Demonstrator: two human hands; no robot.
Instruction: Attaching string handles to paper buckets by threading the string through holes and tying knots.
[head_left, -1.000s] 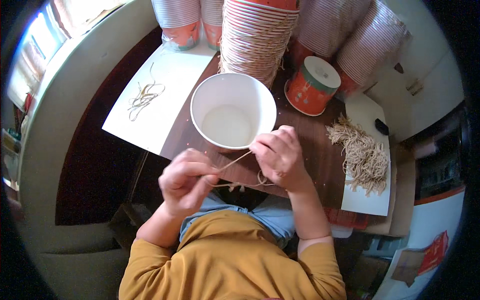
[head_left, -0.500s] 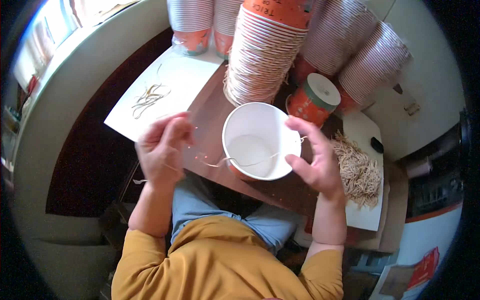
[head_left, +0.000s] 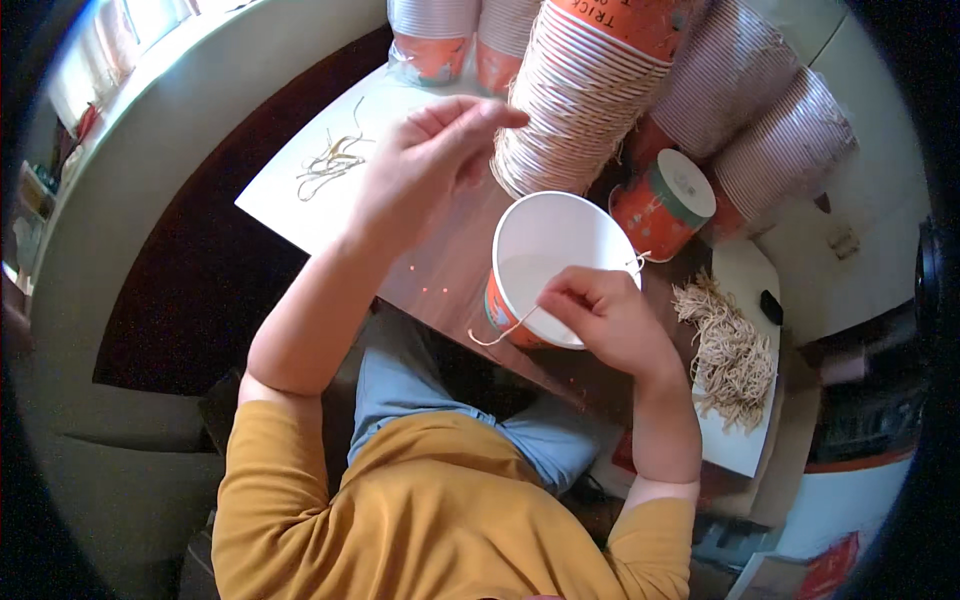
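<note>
Pinching the short cord [head_left: 518, 325] between thumb and forefinger, the right hand [head_left: 615, 317] sits over the near right rim of the white-lined bucket [head_left: 545, 235], close to the near edge of the tabletop [head_left: 440, 258]. The cord's length slants leftward and toward the person from those fingertips, across the rim, its free end curling outside the bucket's near left side. The right hand is the nearer one; the left hand [head_left: 425, 160] is raised well apart, beyond the bucket's left side, in front of the stack of buckets [head_left: 590, 105], thumb and forefinger drawn close; whether anything is between them, I cannot tell. Seen from the right hand, the bucket lies mostly leftward and farther off.
</note>
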